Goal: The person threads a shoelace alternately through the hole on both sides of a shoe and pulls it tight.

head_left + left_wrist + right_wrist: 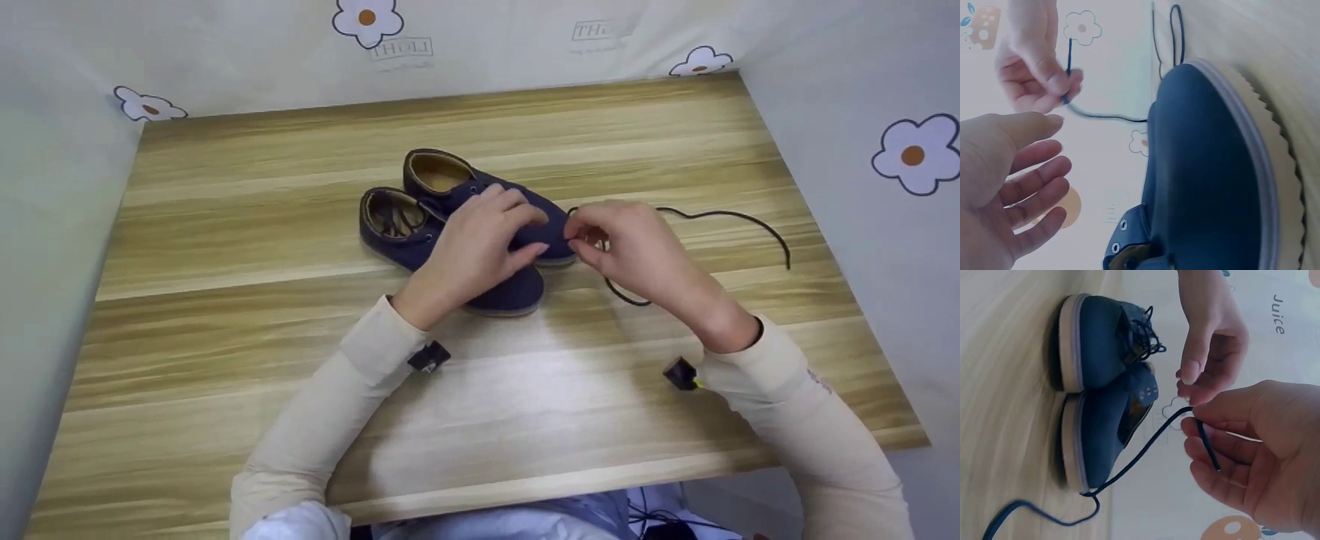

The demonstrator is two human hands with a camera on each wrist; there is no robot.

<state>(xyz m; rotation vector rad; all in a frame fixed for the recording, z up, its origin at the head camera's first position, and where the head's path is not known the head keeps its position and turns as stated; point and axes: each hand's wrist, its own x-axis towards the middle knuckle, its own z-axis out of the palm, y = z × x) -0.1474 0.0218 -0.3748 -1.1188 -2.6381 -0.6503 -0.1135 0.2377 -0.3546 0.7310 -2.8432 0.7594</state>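
Observation:
Two navy blue canvas shoes stand side by side, toes pointing right in the head view. The near shoe (510,292) has dark lace in it, tied in loops in the right wrist view. Bare eyelets show on the far shoe (551,221). My right hand (626,244) pinches a dark shoelace (1151,444) between thumb and fingertips, close to one end, which hangs down past the fingers. Just left of it, my left hand (480,236) hovers over the shoes with fingers loosely bent and nothing in them. The rest of the lace trails across the table.
The wood-grain table (225,337) has pale flower-printed sheeting (510,52) along its back and sides. Small black devices sit at the left cuff (429,357) and right cuff (681,373). Dark cables (649,517) lie below the front edge.

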